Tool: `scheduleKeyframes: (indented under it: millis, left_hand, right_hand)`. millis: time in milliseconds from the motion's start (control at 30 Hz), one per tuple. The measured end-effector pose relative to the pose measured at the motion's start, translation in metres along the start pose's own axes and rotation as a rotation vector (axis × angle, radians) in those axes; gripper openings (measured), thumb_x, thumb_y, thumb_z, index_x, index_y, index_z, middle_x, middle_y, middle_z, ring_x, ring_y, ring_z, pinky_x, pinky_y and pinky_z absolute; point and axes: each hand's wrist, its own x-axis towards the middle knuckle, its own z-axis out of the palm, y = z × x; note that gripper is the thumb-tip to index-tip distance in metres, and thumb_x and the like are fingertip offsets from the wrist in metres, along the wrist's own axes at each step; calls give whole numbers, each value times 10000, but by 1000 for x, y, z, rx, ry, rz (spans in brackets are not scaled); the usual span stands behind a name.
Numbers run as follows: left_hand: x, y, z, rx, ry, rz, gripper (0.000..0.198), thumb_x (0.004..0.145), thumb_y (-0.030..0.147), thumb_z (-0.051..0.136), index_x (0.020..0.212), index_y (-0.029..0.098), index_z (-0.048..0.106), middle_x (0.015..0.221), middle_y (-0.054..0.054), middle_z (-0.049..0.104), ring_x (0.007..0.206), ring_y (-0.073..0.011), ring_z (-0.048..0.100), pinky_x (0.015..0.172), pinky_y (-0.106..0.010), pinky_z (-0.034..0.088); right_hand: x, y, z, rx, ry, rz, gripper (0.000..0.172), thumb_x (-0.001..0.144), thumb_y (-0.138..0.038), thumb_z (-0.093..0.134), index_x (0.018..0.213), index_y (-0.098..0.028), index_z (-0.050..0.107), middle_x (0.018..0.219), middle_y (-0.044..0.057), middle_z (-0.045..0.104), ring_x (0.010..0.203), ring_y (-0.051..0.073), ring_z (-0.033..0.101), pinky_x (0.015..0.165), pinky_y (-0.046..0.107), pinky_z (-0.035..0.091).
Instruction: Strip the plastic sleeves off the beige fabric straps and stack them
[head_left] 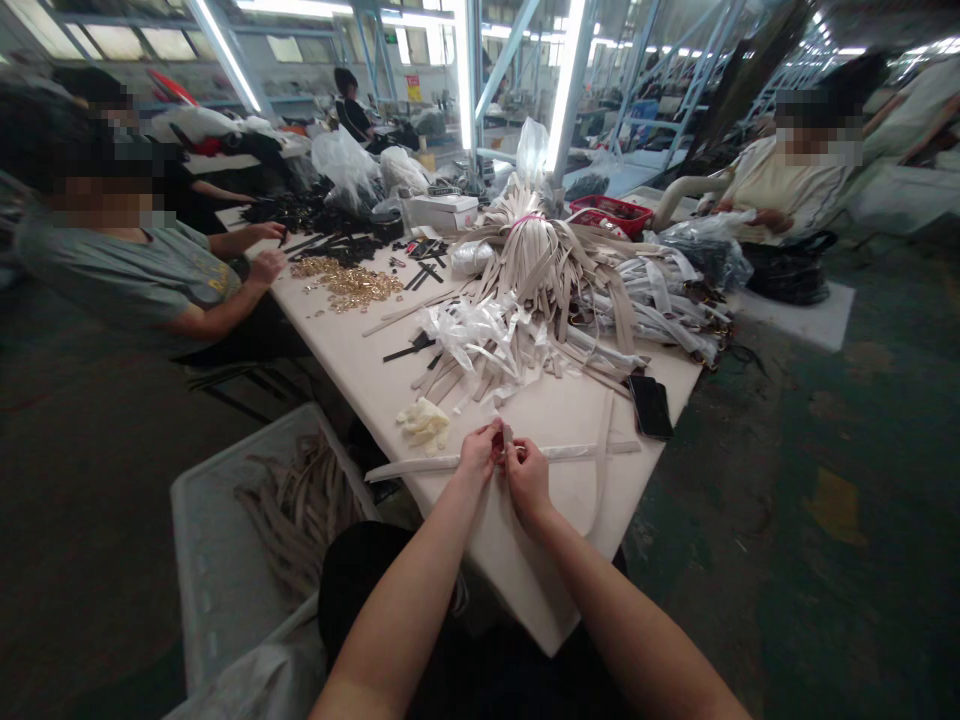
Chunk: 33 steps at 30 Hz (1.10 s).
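2 hands meet on 1 long pale strap (577,451), and we find everything hinging on that meeting point. The strap lies across the near corner of the white worktop (517,560). Its long axis runs nearly straight from left to right in our view, rising slightly to the right, and its tapered left end points out past the edge, toward a plastic bin (214,560) of coiled straps.

The left hand (480,450) and right hand (529,480) stand side by side at the strap's middle, so we cannot call either clearly nearer. The left lies just left of the pinch and the right just right of it. Their fingers (491,442) are curled closed and appear to pinch the strap between them, though the hands hide exactly how the tips sit.

Just right of the right hand, a second strap (602,470) crosses in a long loop. Beyond it we see a black phone (651,406), while crumpled gloves (424,425) lie up and left of the left hand, below a large heap of beige straps (540,270).
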Motion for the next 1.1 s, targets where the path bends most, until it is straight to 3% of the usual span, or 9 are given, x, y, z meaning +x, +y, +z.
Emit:
scheduleKeyframes:
  millis: [1100]
  left_hand:
    - [1,-3,-1,43,-36,-9,373,610,369,882,725,100,651,679,-75,683,564,-159,624,419,-221,417]
  right_hand:
    - [1,6,-1,24,12,9,426,907,-550,508,983,-158,655,706,67,717,551,186,646,554,275,499]
